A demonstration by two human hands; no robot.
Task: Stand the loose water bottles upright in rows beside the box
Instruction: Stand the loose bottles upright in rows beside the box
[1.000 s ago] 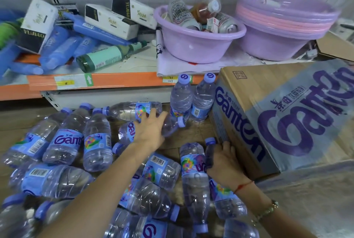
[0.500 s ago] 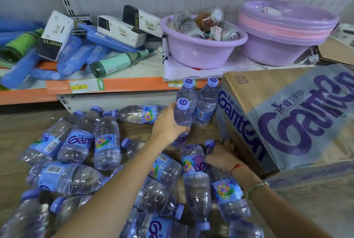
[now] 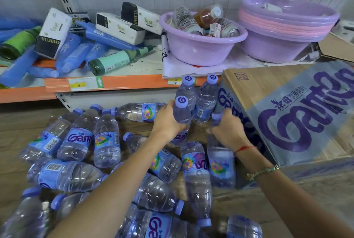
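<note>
Two water bottles point(image 3: 206, 96) with purple caps stand upright beside the Ganten cardboard box point(image 3: 291, 115). My left hand point(image 3: 166, 121) grips a third bottle point(image 3: 181, 115) upright, just in front of the left standing one. My right hand point(image 3: 228, 130) grips the neck of another bottle point(image 3: 220, 165), which is tilted up against the box side. Several loose bottles point(image 3: 76, 142) lie on their sides across the wooden floor to the left and in front.
An orange-edged shelf point(image 3: 118, 82) runs behind, holding blue bottles, tissue boxes, a green bottle point(image 3: 116, 59), a purple basin point(image 3: 199, 46) with cans and stacked basins point(image 3: 283, 32). The big box blocks the right side.
My left hand picked a lying bottle off the pile and brought it upright near the two standing ones. My right hand lifted the neck of its bottle beside the box.
</note>
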